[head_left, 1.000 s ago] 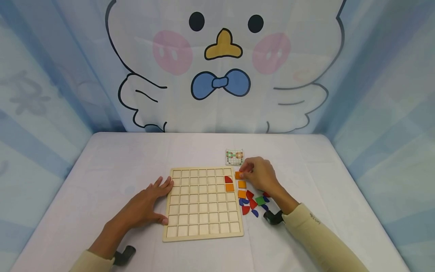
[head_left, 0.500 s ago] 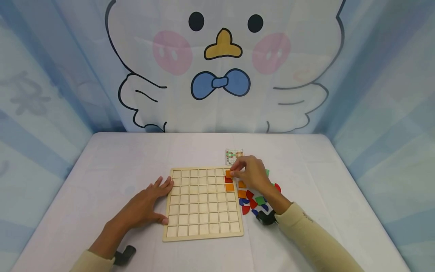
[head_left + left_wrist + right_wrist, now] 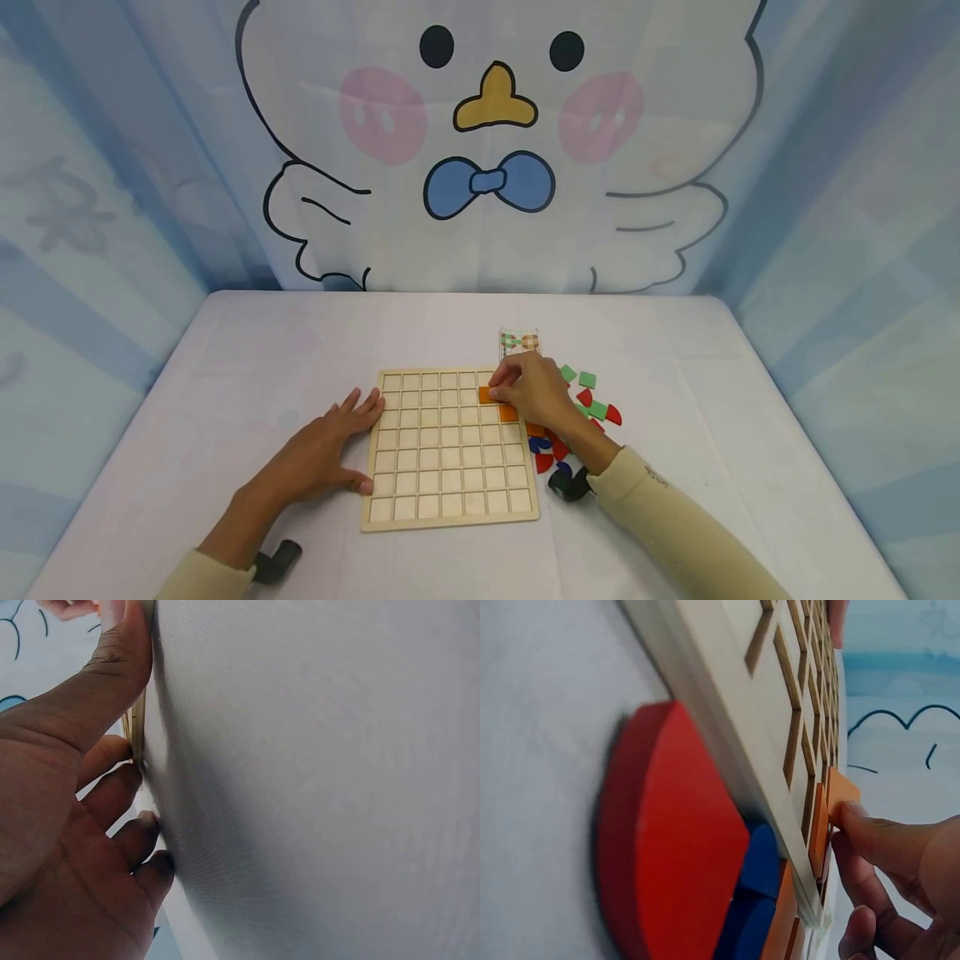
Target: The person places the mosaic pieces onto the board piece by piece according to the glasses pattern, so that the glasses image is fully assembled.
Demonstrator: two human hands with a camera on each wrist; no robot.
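Head view: pinching a flat orange square tile (image 3: 486,395) between the thumb and fingertips of the right hand (image 3: 534,390); holding that tile at the far right part of a pale wooden grid board (image 3: 429,483), just beside a second orange tile (image 3: 508,413) lying in a cell nearer the right edge; being unable to tell contact with the cell from hovering just above; spreading the fingers and thumb of the left hand (image 3: 322,454) along the board's left edge, touching that edge; showing, on a white-covered table (image 3: 247,400) to the board's right, scattered green pieces (image 3: 588,380), red quarter-round pieces (image 3: 613,414) and small rounded blue pieces (image 3: 540,444), partly hidden by the right arm; showing a small printed card (image 3: 519,341) beyond the board, partly covered by the right hand; wearing beige sleeves (image 3: 690,533) and black wrist mounts (image 3: 277,562); facing a pale blue curtain (image 3: 390,242) with a cartoon figure.

Right wrist view: showing the pinched tile tilting over the grid; showing one thick red piece large in the foreground, just outside the board's rim.

Left wrist view: resting the thumb against the board's edge, other fingers bending slightly.
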